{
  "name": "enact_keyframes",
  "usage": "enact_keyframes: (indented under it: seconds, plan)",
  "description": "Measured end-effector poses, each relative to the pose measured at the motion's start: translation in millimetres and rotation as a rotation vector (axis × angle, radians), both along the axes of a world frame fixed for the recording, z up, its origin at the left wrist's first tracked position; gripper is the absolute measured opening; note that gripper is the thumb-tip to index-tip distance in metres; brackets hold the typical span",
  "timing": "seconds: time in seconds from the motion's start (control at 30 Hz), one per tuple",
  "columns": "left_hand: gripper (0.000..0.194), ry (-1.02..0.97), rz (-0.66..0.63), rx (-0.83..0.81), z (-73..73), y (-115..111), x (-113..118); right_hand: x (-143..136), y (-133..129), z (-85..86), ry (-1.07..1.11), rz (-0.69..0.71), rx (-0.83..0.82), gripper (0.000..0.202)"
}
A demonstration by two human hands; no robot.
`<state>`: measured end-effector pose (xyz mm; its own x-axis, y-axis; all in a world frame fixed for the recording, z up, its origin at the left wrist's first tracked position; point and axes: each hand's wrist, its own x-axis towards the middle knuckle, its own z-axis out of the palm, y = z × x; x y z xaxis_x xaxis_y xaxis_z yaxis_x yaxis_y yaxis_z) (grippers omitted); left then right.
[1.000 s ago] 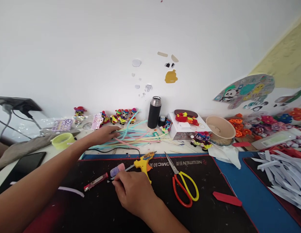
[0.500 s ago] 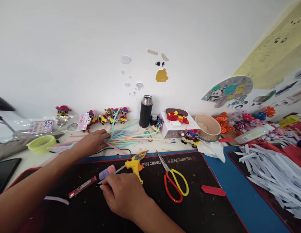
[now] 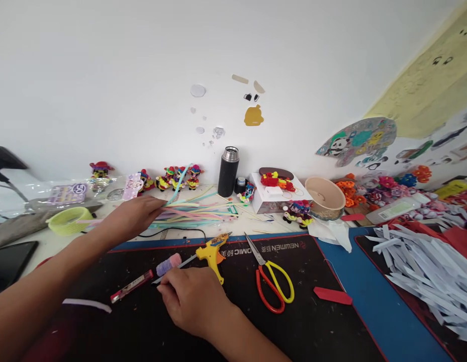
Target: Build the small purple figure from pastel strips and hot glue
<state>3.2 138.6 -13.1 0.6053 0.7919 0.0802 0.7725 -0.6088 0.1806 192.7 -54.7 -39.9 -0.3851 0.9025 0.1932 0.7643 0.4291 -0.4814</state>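
Note:
My left hand (image 3: 137, 216) reaches to the left end of a pile of pastel pipe cleaners (image 3: 203, 213), its fingers closed on some of them; how many is hidden. A light blue pipe cleaner (image 3: 180, 183) sticks up beside its fingertips. Low in the middle, my right hand (image 3: 193, 301) has thumb and forefinger pinched together over a thin stick, whose grip point is hidden. Just beyond its knuckles lies a fuzzy lilac and pink coil (image 3: 168, 264). A yellow glue gun (image 3: 211, 253) lies past this hand, with scissors (image 3: 269, 276) to its right.
On the black mat lie a red-capped slim case (image 3: 131, 286), a lilac pipe cleaner (image 3: 88, 303) and a red strip (image 3: 333, 295). Behind stand a black flask (image 3: 227, 173), a white box (image 3: 261, 198) and a bowl (image 3: 323, 193). White paper strips (image 3: 425, 271) heap at right.
My left hand has drawn slightly back and up, its fingers bunching more tightly at the pile. The pipe cleaners beneath have shifted a little. My right hand stays nearly still.

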Motion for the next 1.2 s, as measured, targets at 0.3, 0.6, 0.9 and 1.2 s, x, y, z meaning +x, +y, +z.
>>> enact_keyframes:
  seconds: [0.3, 0.6, 0.9, 1.2]
  plan:
    - [0.041, 0.088, -0.115, -0.016, -14.2, -5, -8, 3, -1, -1.0, 0.012, 0.000, 0.033, 0.012]
    - [0.042, 0.078, -0.245, 0.037, -24.6, -6, -11, 3, -2, -1.4, 0.029, 0.001, 0.024, 0.013]
    - [0.040, 0.046, -0.120, 0.073, -26.7, -7, -35, 3, -2, -0.5, 0.043, 0.015, 0.026, 0.010]
    - [0.038, 0.118, -0.070, -0.006, -24.4, -20, -1, 2, -1, -10.9, 0.031, 0.009, 0.046, 0.008]
